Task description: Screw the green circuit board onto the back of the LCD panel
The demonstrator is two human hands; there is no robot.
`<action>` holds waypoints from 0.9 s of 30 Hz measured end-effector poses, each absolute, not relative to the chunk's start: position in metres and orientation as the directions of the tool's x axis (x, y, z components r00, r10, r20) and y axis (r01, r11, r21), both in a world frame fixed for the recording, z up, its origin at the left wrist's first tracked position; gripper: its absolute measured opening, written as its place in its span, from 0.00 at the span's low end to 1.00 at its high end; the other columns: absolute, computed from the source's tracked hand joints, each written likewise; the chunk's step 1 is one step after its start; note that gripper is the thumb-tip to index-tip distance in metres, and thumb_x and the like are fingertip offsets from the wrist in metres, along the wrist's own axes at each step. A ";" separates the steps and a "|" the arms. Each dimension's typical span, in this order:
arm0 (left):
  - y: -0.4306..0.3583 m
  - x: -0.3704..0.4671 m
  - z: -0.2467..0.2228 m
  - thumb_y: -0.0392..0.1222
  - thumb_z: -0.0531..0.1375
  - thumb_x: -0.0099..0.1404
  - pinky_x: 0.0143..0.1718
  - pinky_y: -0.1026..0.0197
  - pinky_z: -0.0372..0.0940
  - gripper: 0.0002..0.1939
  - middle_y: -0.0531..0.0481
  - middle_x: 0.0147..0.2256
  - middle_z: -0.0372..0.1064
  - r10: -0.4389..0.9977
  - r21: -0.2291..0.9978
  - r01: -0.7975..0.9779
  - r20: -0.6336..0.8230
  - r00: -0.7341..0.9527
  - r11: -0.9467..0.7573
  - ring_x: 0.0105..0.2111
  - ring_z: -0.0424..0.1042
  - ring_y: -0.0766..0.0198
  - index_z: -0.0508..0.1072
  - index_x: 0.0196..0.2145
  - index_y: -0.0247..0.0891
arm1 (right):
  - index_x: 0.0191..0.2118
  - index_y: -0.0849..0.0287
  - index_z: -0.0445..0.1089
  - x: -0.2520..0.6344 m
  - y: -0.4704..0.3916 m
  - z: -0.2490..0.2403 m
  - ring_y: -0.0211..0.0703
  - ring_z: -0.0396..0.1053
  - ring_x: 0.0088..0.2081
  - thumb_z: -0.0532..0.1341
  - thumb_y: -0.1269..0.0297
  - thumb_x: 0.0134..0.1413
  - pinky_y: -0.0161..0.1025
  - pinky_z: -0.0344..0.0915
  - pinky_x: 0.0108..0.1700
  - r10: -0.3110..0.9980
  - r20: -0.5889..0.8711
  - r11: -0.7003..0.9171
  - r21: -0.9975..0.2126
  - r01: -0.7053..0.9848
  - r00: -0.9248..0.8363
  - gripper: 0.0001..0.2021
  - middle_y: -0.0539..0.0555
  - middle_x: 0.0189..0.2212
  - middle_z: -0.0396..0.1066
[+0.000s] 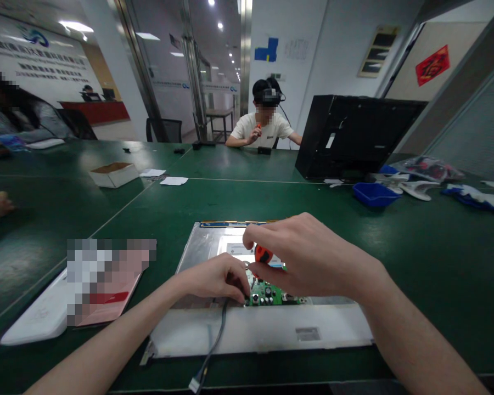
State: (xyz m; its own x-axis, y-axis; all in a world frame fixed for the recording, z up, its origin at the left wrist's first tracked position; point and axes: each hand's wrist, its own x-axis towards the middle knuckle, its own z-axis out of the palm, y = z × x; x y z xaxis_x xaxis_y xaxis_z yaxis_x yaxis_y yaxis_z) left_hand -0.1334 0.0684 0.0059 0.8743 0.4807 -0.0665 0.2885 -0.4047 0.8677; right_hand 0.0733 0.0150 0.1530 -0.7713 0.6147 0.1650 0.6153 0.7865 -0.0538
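Note:
A silver display panel (pixel 201 241) with a white lower strip lies on the table in front of me. On it sits a green circuit board (pixel 267 296). My right hand (pixel 313 258) is closed round the red-and-black handle of a screwdriver (pixel 263 254), held over the board with its shaft mostly hidden. At the board's left edge, my left hand (pixel 226 277) has its fingers pinched together near the screwdriver's lower end. What those fingers hold is hidden. A dark cable (pixel 218 334) with a white plug runs from beneath my left hand over the panel's front edge.
Left of the panel lie a white object (pixel 37 323) and a pink booklet (pixel 107 302), both partly blurred. Farther off on the green table (pixel 214 197) are a cardboard box (pixel 114 175), a blue tray (pixel 374 195) and a large black monitor (pixel 354 137). A person (pixel 267 120) sits opposite.

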 end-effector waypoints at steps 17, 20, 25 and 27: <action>0.082 -0.135 0.013 0.39 0.59 0.64 0.36 0.61 0.63 0.06 0.48 0.34 0.73 0.801 0.653 0.528 0.212 0.560 -0.542 0.34 0.70 0.62 0.75 0.35 0.36 | 0.39 0.54 0.62 0.114 0.027 0.166 0.37 0.65 0.26 0.59 0.60 0.57 0.34 0.49 0.26 0.713 0.289 0.663 0.020 0.748 -0.639 0.07 0.46 0.26 0.69; 0.087 -0.135 0.003 0.41 0.58 0.66 0.37 0.60 0.63 0.10 0.47 0.39 0.72 0.811 0.626 0.564 0.204 0.549 -0.539 0.37 0.70 0.60 0.73 0.44 0.38 | 0.39 0.54 0.62 0.124 0.032 0.169 0.37 0.64 0.26 0.60 0.59 0.57 0.34 0.50 0.27 0.726 0.317 0.640 0.012 0.768 -0.610 0.08 0.46 0.26 0.69; 0.098 -0.126 -0.002 0.38 0.57 0.65 0.39 0.58 0.64 0.13 0.45 0.42 0.71 0.800 0.545 0.622 0.165 0.577 -0.561 0.38 0.70 0.58 0.70 0.48 0.37 | 0.39 0.53 0.64 0.138 0.042 0.171 0.38 0.64 0.26 0.61 0.59 0.56 0.34 0.51 0.27 0.766 0.328 0.586 -0.006 0.810 -0.552 0.08 0.46 0.25 0.68; 0.104 -0.119 0.000 0.36 0.57 0.64 0.40 0.58 0.63 0.13 0.45 0.42 0.70 0.778 0.477 0.647 0.139 0.613 -0.595 0.38 0.70 0.57 0.70 0.47 0.38 | 0.39 0.53 0.64 0.141 0.044 0.172 0.38 0.64 0.26 0.61 0.59 0.55 0.34 0.51 0.27 0.771 0.332 0.580 -0.015 0.815 -0.543 0.08 0.46 0.25 0.68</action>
State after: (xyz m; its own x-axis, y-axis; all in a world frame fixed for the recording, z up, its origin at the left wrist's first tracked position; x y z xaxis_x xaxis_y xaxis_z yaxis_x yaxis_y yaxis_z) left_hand -0.1191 0.1038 -0.0001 0.6126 0.7781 0.1390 0.6470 -0.5947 0.4771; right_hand 0.1407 0.0439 0.1717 -0.5429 0.7714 0.3321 0.8146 0.5798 -0.0150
